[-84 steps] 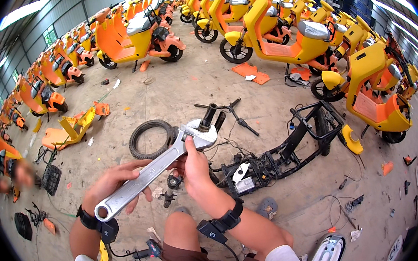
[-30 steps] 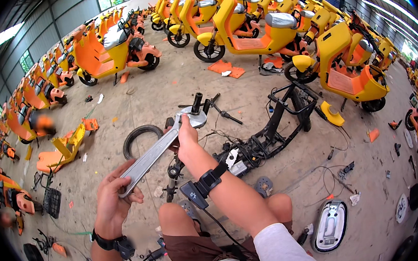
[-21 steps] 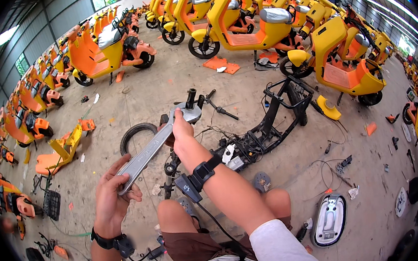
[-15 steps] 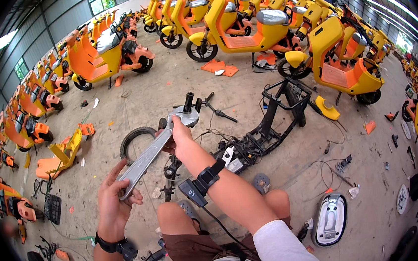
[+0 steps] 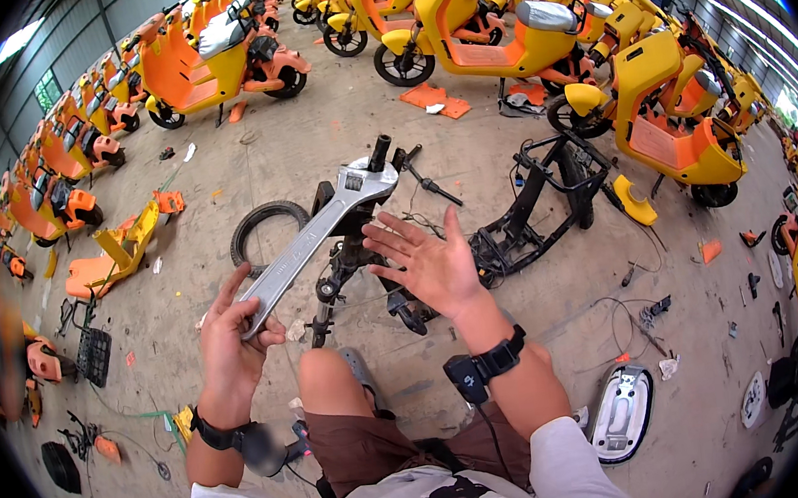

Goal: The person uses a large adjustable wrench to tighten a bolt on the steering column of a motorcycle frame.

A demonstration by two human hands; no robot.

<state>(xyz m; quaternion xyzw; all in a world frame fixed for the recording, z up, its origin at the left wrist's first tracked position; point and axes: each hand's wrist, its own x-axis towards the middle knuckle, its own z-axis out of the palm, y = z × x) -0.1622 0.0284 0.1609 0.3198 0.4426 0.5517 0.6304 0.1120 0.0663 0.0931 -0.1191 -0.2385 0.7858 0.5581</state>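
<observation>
A large silver adjustable wrench (image 5: pixel 299 243) slants from lower left to upper right. My left hand (image 5: pixel 230 354) has its fingers and thumb closed on the handle's end. At the far end, the wrench's head sits against a black tube (image 5: pixel 378 153) that sticks up past it; how tightly the jaws grip it I cannot tell. My right hand (image 5: pixel 437 269) is held up beside the wrench, palm showing and fingers spread, with nothing in it. Below the wrench are the dark front fork parts (image 5: pixel 328 288) of a stripped black scooter frame (image 5: pixel 534 213), partly hidden by my right hand.
A loose tyre (image 5: pixel 244 232) lies behind the wrench. Rows of yellow and orange scooters (image 5: pixel 495 46) stand beyond. On the floor are a yellow-orange body panel (image 5: pixel 114 250), a yellow fender (image 5: pixel 635 200), a white-and-black seat base (image 5: pixel 622 414), thin cables and small scraps.
My right hand has let go of the wrench's head, moved right and toward me, and spread its fingers. My left hand stays on the handle. The whole view has shifted slightly.
</observation>
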